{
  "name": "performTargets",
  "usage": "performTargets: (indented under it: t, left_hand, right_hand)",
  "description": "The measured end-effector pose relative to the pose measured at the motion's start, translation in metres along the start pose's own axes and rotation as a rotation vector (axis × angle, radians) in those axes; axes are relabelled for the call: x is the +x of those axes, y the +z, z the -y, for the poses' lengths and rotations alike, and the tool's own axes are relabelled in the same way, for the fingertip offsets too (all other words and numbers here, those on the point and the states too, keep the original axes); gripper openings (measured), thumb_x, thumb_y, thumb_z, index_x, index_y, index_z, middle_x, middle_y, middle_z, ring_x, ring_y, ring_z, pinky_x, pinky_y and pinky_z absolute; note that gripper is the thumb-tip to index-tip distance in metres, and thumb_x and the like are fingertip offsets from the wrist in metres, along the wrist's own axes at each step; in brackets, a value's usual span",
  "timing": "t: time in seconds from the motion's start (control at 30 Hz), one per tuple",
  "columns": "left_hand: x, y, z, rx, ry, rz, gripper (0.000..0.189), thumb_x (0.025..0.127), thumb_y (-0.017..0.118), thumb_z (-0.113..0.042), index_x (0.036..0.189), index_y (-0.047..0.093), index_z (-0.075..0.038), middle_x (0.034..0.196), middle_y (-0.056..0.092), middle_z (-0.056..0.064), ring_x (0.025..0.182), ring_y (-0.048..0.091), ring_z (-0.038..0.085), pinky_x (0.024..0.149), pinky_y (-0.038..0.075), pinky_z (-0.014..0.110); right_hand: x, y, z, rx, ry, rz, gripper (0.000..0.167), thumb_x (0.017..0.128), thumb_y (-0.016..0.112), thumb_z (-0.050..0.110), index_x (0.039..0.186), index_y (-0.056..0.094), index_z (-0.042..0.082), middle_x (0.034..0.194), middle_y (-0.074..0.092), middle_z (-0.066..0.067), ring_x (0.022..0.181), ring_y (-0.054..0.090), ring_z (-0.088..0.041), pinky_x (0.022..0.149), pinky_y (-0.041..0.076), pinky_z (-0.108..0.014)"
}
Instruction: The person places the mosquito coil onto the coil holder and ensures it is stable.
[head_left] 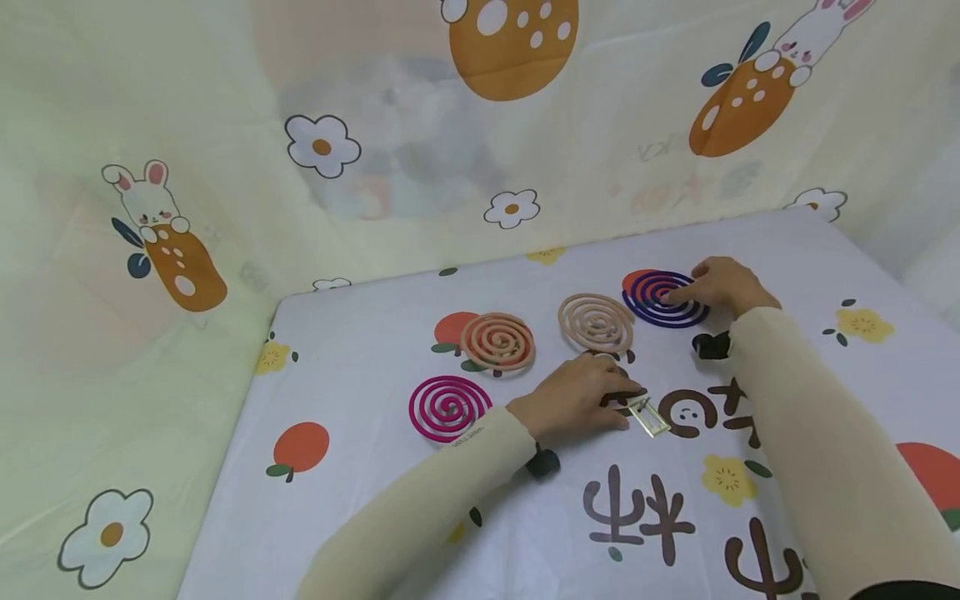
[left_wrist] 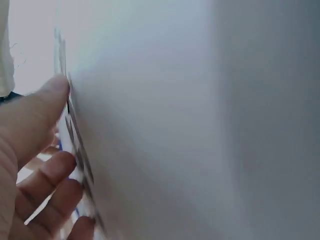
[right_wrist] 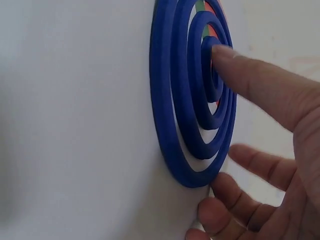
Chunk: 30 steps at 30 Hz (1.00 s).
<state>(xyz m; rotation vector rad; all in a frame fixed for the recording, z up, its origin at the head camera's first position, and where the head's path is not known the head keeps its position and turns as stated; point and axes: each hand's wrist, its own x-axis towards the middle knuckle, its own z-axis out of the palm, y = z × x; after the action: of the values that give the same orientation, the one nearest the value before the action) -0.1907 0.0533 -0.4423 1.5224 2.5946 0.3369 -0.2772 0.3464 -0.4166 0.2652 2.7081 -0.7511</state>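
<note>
In the head view, a dark blue mosquito coil (head_left: pixel 665 321) lies flat at the back right, over an orange fruit print. My right hand (head_left: pixel 731 285) is at its right side. In the right wrist view the thumb (right_wrist: pixel 250 75) touches the middle of the blue coil (right_wrist: pixel 165 125), while the other fingers are bent loosely by its edge. My left hand (head_left: pixel 573 396) rests low over the table, thumb and fingers apart. Just beyond its fingertips lies a small metal coil stand (head_left: pixel 648 417). The left wrist view is blurred, with the thumb (left_wrist: pixel 47 100) near the surface.
Two tan coils (head_left: pixel 480 362) (head_left: pixel 596 297) lie behind the left hand. A magenta coil (head_left: pixel 431 429) sits left of the left wrist, partly covered by the sleeve. Printed cloth covers the table (head_left: pixel 360 533) and hangs as walls (head_left: pixel 405 183) behind and left.
</note>
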Motion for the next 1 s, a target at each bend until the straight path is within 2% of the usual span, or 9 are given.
performTargets:
  t: [0.1,0.17,0.3,0.6,0.8,0.9,1.0]
  left_hand:
    - [0.011,0.003,0.003,-0.053,0.013,-0.012,0.051,0.092,0.079,-0.043,0.138,0.07,-0.024,0.114,0.067,-0.006,0.1,0.054,0.004,0.083,0.043,0.018]
    - [0.015,0.004,0.003,-0.078,-0.008,-0.004,0.051,0.09,0.08,-0.045,0.137,0.071,-0.027,0.108,0.065,-0.008,0.094,0.051,0.002,0.076,0.041,0.017]
    - [0.019,0.004,0.002,-0.123,-0.068,0.032,0.047,0.089,0.081,-0.046,0.133,0.073,-0.033,0.104,0.06,-0.011,0.092,0.048,0.001,0.071,0.037,0.019]
    - [0.023,0.007,0.003,-0.146,-0.105,0.037,0.036,0.089,0.082,-0.045,0.123,0.079,-0.035,0.101,0.06,-0.013,0.094,0.049,0.0,0.075,0.035,0.021]
    - [0.024,0.007,0.001,-0.141,-0.119,0.049,0.034,0.089,0.082,-0.045,0.122,0.079,-0.038,0.099,0.06,-0.016,0.097,0.049,-0.001,0.076,0.034,0.023]
    - [0.024,0.007,0.001,-0.173,-0.129,0.038,0.031,0.088,0.083,-0.044,0.118,0.08,-0.038,0.097,0.06,-0.017,0.095,0.049,-0.002,0.077,0.033,0.023]
    - [0.023,0.008,0.0,-0.203,-0.132,0.029,0.027,0.087,0.084,-0.043,0.113,0.082,-0.037,0.096,0.061,-0.017,0.095,0.048,-0.003,0.078,0.033,0.023]
  right_hand:
    - [0.003,0.001,-0.001,-0.008,-0.025,0.016,0.084,0.094,0.071,0.046,0.146,0.04,-0.012,0.149,0.034,-0.042,0.136,0.032,-0.062,0.112,0.031,-0.073]
    - [0.004,0.001,-0.001,-0.013,-0.033,0.018,0.082,0.094,0.072,0.044,0.146,0.04,-0.011,0.15,0.033,-0.041,0.137,0.032,-0.062,0.112,0.031,-0.073]
    - [0.006,0.0,-0.001,-0.016,-0.035,0.013,0.081,0.093,0.074,0.042,0.145,0.042,-0.011,0.148,0.034,-0.041,0.135,0.034,-0.061,0.111,0.033,-0.072]
    - [0.005,-0.002,0.001,0.009,-0.017,0.002,0.077,0.091,0.078,0.036,0.137,0.046,-0.017,0.134,0.049,-0.04,0.122,0.048,-0.053,0.106,0.041,-0.066]
    - [0.004,-0.001,0.005,0.062,0.002,-0.001,0.078,0.092,0.076,0.038,0.136,0.044,-0.019,0.131,0.05,-0.039,0.115,0.05,-0.048,0.1,0.046,-0.061]
    - [0.005,0.0,0.008,0.058,0.03,-0.039,0.073,0.091,0.078,0.038,0.129,0.05,-0.017,0.122,0.057,-0.036,0.107,0.053,-0.044,0.092,0.049,-0.056]
    - [0.006,0.001,0.011,0.051,0.08,-0.065,0.073,0.09,0.08,0.035,0.126,0.052,-0.021,0.115,0.059,-0.034,0.102,0.055,-0.042,0.088,0.051,-0.052]
